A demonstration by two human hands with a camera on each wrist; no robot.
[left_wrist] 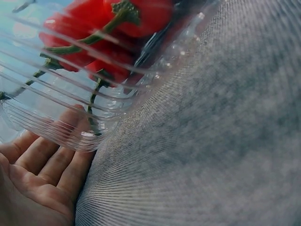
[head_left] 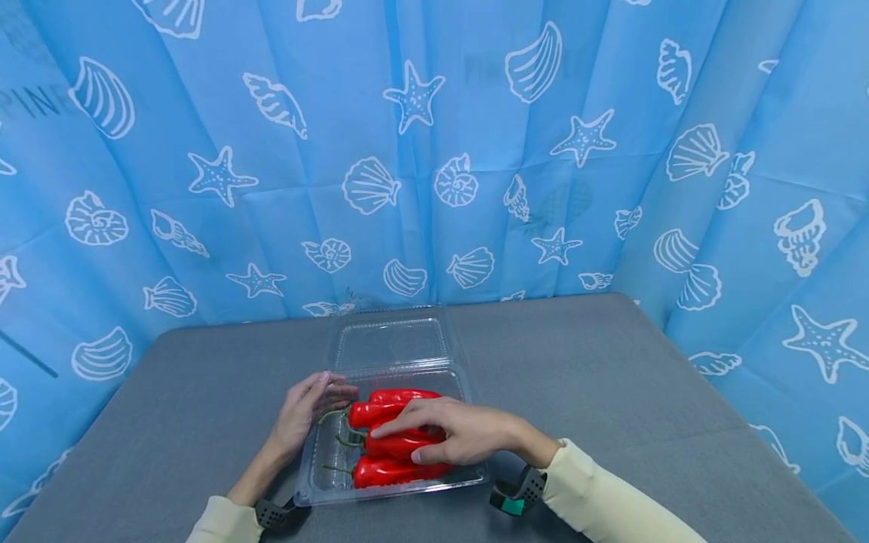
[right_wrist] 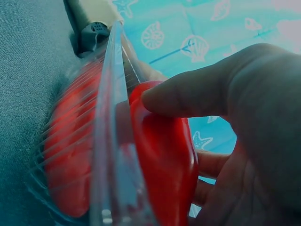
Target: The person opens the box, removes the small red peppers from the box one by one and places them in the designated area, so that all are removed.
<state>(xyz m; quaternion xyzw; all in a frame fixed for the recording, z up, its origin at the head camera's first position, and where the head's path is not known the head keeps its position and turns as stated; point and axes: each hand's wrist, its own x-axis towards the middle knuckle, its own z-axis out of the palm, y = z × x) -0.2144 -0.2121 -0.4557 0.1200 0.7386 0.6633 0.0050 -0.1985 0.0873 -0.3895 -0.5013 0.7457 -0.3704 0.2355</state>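
A clear plastic clamshell container [head_left: 327,456] holds several long red peppers [head_left: 387,473], their green stems pointing left. Over the peppers, my right hand [head_left: 465,431] grips one red pepper [right_wrist: 162,165], with the thumb on one side and fingers on the other. That pepper sits above the container's rim in the right wrist view; more red shows through the ribbed wall. At the container's left side, my left hand [head_left: 302,413] has its fingers extended. In the left wrist view, those fingers [left_wrist: 61,165] lie against the ribbed wall, partly behind it.
The container's clear lid [head_left: 394,343] is folded back, away from me. Everything rests on a grey cloth-covered table [head_left: 577,362]. A blue curtain [head_left: 434,219] with white shells and starfish hangs behind the table and along its sides.
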